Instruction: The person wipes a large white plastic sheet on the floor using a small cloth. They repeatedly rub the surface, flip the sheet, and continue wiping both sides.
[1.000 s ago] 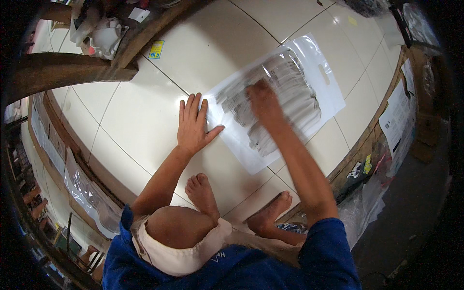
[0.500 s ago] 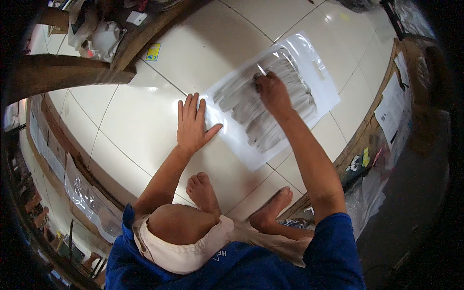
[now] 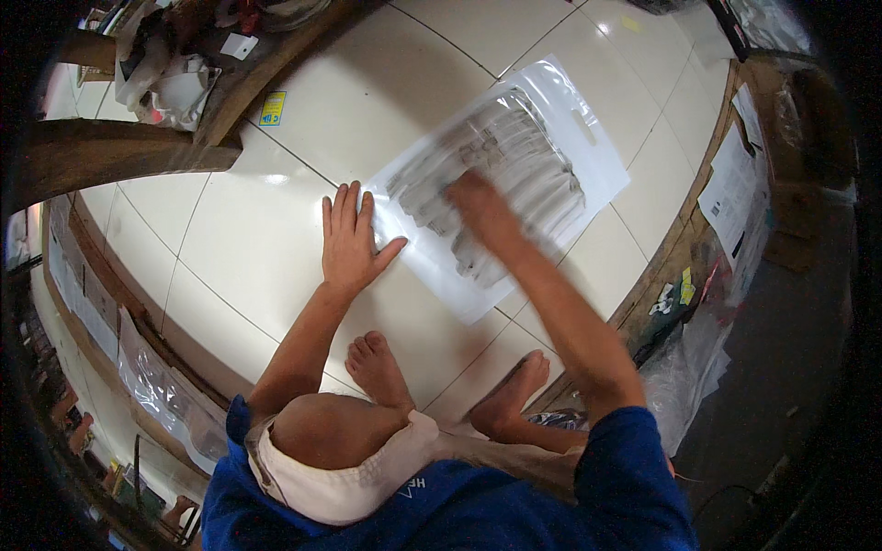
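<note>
A white plastic bag with a cut-out handle lies flat on the tiled floor, its middle covered with grey-black smears. My left hand is spread palm down at the bag's left corner, fingers stretched over the floor tile and thumb at the bag's edge. Over the left part of the smeared area, my right hand is closed in a fist, blurred by motion. Whatever it grips is hidden beneath the fingers.
A brown wooden piece of furniture with bags and cloths stands at the upper left. A small yellow-and-blue label is on the floor beside it. Along the right runs a wooden edge with printed papers and clear plastic. My bare feet are below the bag.
My right hand has swept left and toward me across the smeared area. My left hand stays flat at the bag's corner. The whole view has shifted slightly.
</note>
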The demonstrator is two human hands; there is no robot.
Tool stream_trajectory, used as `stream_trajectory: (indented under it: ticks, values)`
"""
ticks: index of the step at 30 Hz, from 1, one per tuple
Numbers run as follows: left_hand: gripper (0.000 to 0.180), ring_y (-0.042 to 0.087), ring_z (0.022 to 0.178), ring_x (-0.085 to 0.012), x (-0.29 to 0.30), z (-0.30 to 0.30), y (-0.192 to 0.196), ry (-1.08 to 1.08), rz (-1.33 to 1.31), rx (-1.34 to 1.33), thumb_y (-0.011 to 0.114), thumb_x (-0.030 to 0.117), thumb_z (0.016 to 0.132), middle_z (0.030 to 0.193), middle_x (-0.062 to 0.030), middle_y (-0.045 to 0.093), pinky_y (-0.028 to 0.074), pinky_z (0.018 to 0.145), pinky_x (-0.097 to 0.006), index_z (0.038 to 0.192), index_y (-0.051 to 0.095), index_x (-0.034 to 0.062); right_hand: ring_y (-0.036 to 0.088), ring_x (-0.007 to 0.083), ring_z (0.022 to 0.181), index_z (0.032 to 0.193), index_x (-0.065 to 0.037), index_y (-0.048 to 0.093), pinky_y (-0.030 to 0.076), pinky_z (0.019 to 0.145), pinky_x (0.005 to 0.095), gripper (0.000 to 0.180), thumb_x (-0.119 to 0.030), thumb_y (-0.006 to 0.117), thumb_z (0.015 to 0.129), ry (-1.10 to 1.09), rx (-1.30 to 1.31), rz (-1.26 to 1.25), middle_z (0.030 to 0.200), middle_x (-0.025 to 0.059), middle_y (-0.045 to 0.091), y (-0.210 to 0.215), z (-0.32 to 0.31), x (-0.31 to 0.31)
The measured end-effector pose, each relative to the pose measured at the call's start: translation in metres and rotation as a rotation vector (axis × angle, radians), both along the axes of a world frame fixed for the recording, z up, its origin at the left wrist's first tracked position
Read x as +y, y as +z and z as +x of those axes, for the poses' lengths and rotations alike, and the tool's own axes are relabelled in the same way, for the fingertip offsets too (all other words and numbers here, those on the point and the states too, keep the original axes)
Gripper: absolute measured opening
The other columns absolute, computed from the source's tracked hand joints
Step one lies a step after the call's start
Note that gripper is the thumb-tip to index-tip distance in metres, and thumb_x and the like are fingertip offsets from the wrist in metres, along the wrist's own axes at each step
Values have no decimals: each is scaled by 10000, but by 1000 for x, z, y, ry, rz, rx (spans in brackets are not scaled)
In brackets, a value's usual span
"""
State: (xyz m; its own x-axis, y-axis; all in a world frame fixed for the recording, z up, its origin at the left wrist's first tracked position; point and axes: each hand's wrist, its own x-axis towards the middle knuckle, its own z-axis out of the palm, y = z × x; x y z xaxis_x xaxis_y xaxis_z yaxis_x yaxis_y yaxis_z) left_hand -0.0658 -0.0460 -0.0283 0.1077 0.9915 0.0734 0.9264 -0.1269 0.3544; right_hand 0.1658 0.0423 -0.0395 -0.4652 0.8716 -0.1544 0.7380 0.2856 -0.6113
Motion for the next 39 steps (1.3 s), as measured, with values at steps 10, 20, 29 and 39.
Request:
stream_trajectory:
  ticks: [10,20,29,39]
  values:
    - [840,306,1344,-425,-1,3,2,3,-1,6,685,520,777,1416,-264,360,195,1110,-592,1311,417,-71,601,357,862,881,-38,659,486,757,441,137,-36,580,768,-193,-93,108,876,196,607,29,65,63]
    - [845,288,1352,-427,-3,0,1,-4,9,-6,674,541,781,1419,-261,354,182,1114,-592,1316,421,-63,592,340,925,896,-15,663,498,806,421,151,-45,577,776,-73,-79,192,919,181,619,6,56,16]
    - [837,295,1348,-426,0,-1,0,5,22,-22,686,530,772,1418,-253,359,196,1108,-598,1307,433,-62,588,357,993,962,0,648,479,863,430,188,-113,565,837,-88,7,-108,964,187,617,14,-12,-37]
    - [842,292,1352,-418,0,-1,0,16,4,-38,679,540,770,1421,-249,354,195,1112,-587,1304,434,-64,589,375,930,927,-40,652,485,821,463,144,-75,582,806,-118,19,25,964,190,610,33,-24,3]
